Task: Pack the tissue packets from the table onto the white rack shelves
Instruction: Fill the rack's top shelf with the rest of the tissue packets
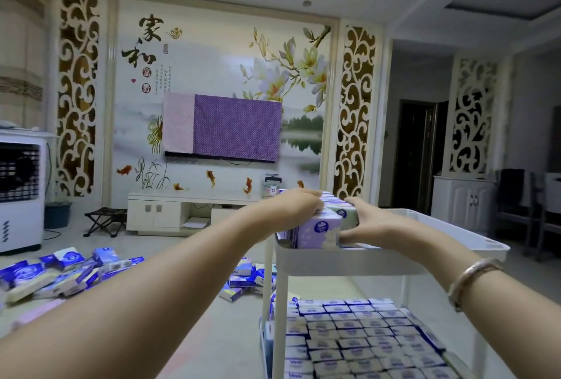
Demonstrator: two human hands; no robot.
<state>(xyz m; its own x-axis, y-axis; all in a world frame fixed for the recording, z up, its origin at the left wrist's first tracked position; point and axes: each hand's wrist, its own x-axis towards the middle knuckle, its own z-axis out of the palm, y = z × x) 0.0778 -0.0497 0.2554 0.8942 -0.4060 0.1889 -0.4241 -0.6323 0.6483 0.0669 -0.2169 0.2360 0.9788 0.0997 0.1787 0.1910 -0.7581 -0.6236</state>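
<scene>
The white rack [349,260] stands at the right. Its top shelf holds a row of upright tissue packets [318,231] at the left end. My left hand [291,207] rests on top of that row, fingers curled over the packets. My right hand [368,223] presses flat against the right side of the same row. The lower shelf [364,339] is filled with several tightly packed packets. More loose tissue packets [60,272] lie scattered on the table at the left, and another loose heap of packets [246,280] lies beside the rack.
A white TV cabinet [188,211] and a covered television [223,128] stand against the far wall. A folding stool [104,220], a blue bin [57,214] and an air cooler [19,193] are at the left. The right part of the rack's top shelf [449,232] holds nothing.
</scene>
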